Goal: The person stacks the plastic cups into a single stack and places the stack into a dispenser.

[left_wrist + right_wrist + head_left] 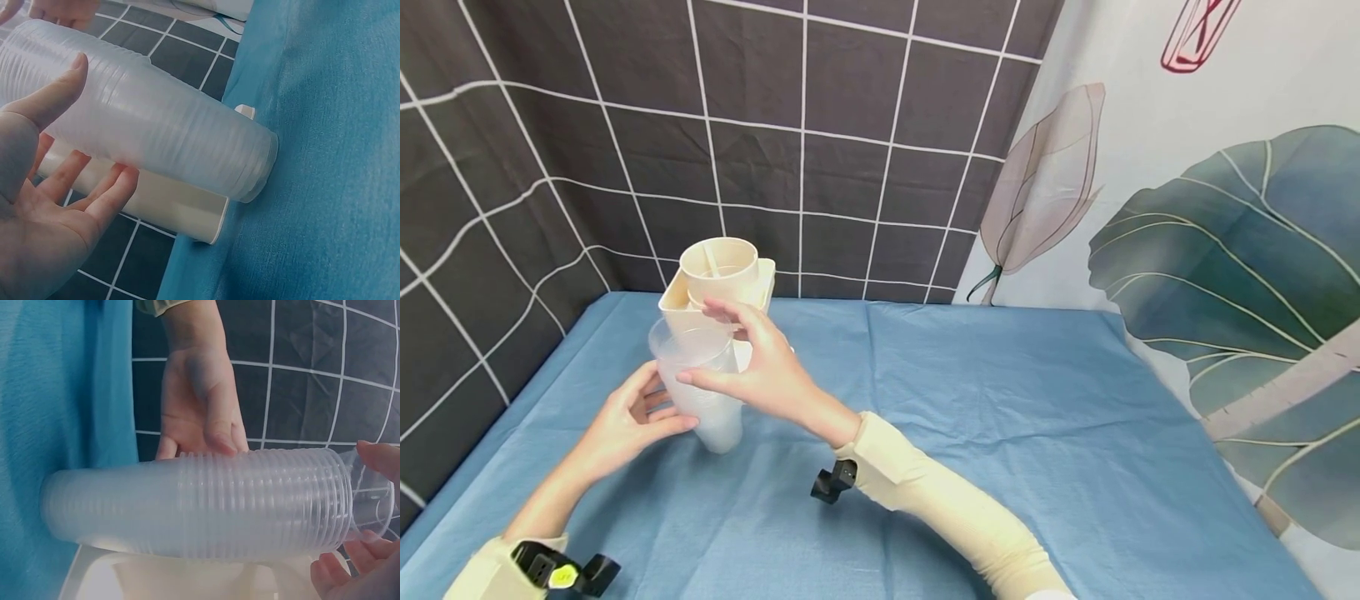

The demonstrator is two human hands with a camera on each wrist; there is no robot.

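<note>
A tall stack of clear plastic cups (718, 421) stands on the blue cloth, its rims upward. My left hand (628, 421) holds the stack from the left side, thumb on one side and fingers on the other, as the left wrist view shows. At the top, my right hand (767, 362) pinches the uppermost plastic cup (375, 497) between thumb and fingers. In the right wrist view that cup sticks out beyond the rims of the others, its lower part still inside the stack.
Right behind the stack sits a cream rectangular tray (676, 298) with a cream round container (722, 271) on it; a thin stick leans inside the container. Blue cloth (970, 417) covers the table. A dark gridded curtain (850, 167) hangs behind, and a leaf-patterned one (1225, 250) at right.
</note>
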